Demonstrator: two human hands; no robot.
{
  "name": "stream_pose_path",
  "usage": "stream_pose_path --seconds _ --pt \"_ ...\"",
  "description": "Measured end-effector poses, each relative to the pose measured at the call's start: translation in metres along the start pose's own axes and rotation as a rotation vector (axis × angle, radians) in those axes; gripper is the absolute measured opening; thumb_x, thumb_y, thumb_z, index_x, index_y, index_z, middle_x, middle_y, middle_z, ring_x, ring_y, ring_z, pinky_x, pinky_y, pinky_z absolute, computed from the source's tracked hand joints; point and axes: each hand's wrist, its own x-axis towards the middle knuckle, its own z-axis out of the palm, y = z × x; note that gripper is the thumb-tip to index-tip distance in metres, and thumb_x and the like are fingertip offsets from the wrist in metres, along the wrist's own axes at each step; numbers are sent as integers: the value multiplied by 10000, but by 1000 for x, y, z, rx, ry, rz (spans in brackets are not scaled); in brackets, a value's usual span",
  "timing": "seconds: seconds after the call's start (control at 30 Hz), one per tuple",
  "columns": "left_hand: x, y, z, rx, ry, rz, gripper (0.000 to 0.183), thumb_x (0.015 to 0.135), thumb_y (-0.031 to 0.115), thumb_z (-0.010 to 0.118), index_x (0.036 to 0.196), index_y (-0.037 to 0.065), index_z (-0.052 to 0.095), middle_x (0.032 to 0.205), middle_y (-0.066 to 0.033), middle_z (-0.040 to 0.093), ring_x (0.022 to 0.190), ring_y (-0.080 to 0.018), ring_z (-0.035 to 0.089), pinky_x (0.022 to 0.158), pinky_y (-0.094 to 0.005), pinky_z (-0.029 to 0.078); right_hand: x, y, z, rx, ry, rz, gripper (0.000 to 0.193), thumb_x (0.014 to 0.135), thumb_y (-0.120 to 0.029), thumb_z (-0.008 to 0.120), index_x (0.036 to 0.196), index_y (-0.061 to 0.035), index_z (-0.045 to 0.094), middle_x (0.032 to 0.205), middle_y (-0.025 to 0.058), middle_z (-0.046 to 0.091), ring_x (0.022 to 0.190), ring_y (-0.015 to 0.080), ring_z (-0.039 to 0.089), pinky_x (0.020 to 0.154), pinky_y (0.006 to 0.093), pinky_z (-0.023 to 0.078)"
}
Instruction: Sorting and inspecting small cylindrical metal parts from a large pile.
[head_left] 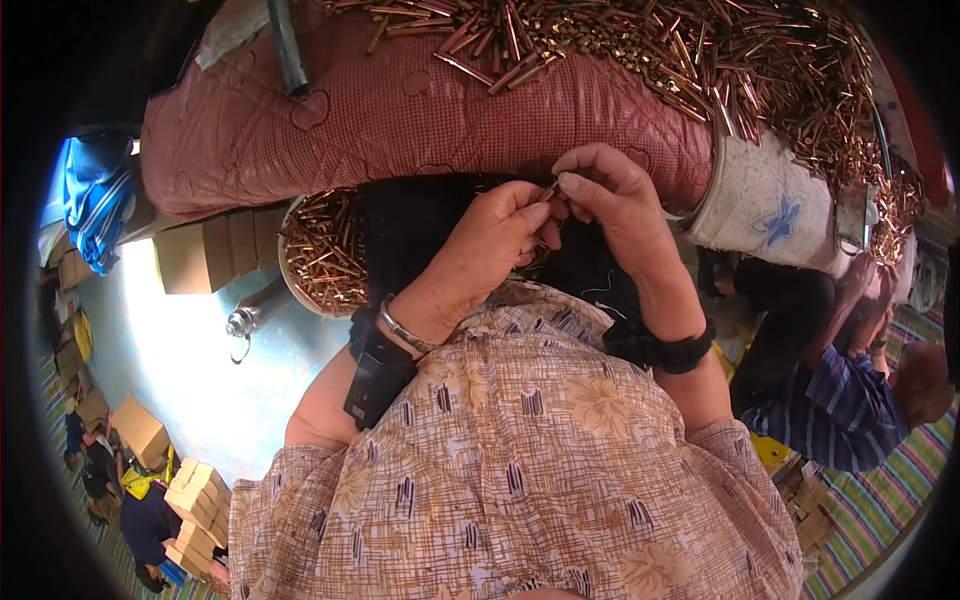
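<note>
Metal, by its look, the small piece [552,190] was pinched by thumb and fingers of the left hand [492,238] and the right hand [620,205], toward one o'clock from centre. From there, red padding [500,120] ran at twelve, heaped coppery rods [660,40] lay at one and a rod-filled bucket [289,280] stood near nine.

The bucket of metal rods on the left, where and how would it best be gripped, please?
Probably by the left rim of the bucket, from the person's left: its round edge is exposed there, while dark cloth hides the right side and metal rods fill it.
</note>
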Motion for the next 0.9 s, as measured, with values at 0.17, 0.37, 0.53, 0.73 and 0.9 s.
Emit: stream_pose_path --seconds 0.17,0.37,0.53,0.73,0.9 --pt "0 0 1 55 26 -33 183 914 121 402 933 24 555 685 -9 545 501 -25 374 449 -156 304 -2 -1 0 -50 -7 -7 116 819 -28 556 932 -4 566 740 8 565 656 62 515 582 201 407" --pt "0 3 -2 190 35 -60 191 917 144 408 979 21 542 705 -2 520 520 -11 369 438 -136 279 1 -7 1 -179 -29 -4 77 810 -20 560 884 1 571 724 11 561 630 60 514 557 196 403" --pt "1 8 1 278 51 -52 185 903 151 420 952 36 556 667 19 489 524 -16 379 428 -147 271 4 -8 4 -256 63 121 76 807 -75 593 805 -16 547 659 6 542 595 65 512 511 202 400" --pt "3 5 7 236 80 -40 161 880 134 466 872 15 574 644 -1 523 540 -67 445 479 -205 330 2 2 5 -340 85 -82 126 796 -103 621 752 -22 535 671 4 516 618 75 515 536 237 426" --pt "0 9 12 257 86 -24 149 880 145 473 868 40 578 632 19 506 519 -51 433 427 -188 307 -2 4 7 -534 154 -203 134 801 -95 612 737 -7 533 681 34 504 625 86 500 537 255 418"
